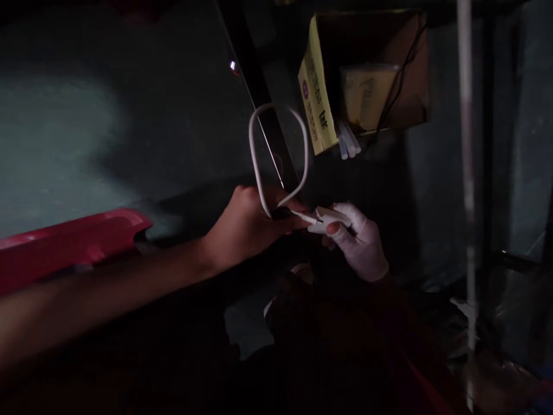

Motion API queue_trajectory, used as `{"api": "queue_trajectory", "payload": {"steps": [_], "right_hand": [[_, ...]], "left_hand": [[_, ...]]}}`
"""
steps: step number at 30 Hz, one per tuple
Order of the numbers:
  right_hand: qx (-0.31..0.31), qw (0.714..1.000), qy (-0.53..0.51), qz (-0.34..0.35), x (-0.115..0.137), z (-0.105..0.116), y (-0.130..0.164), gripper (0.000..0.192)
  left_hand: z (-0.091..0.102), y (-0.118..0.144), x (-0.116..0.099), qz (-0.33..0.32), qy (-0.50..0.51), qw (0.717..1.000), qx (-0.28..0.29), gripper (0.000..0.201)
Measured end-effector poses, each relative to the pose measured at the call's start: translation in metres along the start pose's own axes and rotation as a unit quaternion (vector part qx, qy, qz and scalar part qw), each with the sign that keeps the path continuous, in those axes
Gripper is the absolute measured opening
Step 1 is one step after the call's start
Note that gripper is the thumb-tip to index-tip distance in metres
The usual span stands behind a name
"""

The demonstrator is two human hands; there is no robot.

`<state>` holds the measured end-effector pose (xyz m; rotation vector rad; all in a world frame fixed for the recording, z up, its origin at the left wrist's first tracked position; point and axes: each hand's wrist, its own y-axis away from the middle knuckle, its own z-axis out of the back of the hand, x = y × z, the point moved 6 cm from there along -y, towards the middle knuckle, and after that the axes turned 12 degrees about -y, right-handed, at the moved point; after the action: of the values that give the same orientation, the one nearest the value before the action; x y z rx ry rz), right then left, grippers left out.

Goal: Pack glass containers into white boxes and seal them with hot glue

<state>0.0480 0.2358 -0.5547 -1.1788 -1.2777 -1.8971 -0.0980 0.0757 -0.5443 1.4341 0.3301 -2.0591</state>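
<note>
Both hands [248,225] [360,242] pinch a cable [276,155] (looped upward).

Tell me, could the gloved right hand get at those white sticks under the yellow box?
Probably yes: the right hand sits below the white sticks with dark open space between, though its fingers are busy gripping a small white piece.

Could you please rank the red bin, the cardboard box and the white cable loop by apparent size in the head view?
1. Red bin, though nearest the camera and cut off.
2. Cardboard box.
3. White cable loop.
</note>
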Motion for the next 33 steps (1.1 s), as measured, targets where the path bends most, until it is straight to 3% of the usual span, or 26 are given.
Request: {"api": "queue_trajectory", "payload": {"steps": [3,7,11,14,18,21,24,27,30,33], "right_hand": [[0.011,1.000,-0.005,0.012,-0.007,0.000,-0.003,0.067],[-0.024,0.996,0.013,0.080,-0.007,-0.001,-0.002,0.064],[-0.047,0.992,-0.003,0.117,-0.008,-0.008,0.002,0.060],[-0.087,0.987,-0.014,0.137,-0.009,-0.005,0.005,0.060],[-0.033,0.994,-0.093,0.047,-0.019,-0.008,0.004,0.063],[-0.020,0.981,-0.192,-0.015,-0.024,-0.007,0.002,0.063],[-0.027,0.974,-0.217,-0.053,-0.027,-0.002,0.001,0.059],[-0.025,0.969,-0.222,-0.108,-0.032,0.003,0.002,0.056],[-0.011,0.942,-0.285,-0.176,-0.034,0.001,0.006,0.050],[0.028,0.889,-0.349,-0.295,-0.039,-0.011,0.013,0.040]], "left_hand": [[0.000,0.001,-0.005,-0.070,-0.044,0.997,-0.008,0.011],[-0.002,0.003,-0.003,-0.076,-0.076,0.994,-0.013,0.014],[-0.002,0.009,-0.010,-0.133,-0.105,0.984,-0.057,0.015],[-0.003,0.011,-0.008,-0.124,-0.097,0.985,-0.065,0.013],[-0.003,0.011,-0.016,-0.189,-0.100,0.976,-0.044,0.018],[-0.003,0.009,-0.020,-0.208,-0.078,0.975,0.000,0.023],[-0.004,0.006,-0.018,-0.186,-0.054,0.980,0.041,0.023],[-0.002,0.003,-0.005,-0.099,-0.034,0.994,0.024,0.020],[-0.010,0.003,0.007,-0.026,0.015,0.999,0.045,0.019],[-0.020,0.002,0.003,-0.059,0.057,0.993,0.079,0.017]]}}
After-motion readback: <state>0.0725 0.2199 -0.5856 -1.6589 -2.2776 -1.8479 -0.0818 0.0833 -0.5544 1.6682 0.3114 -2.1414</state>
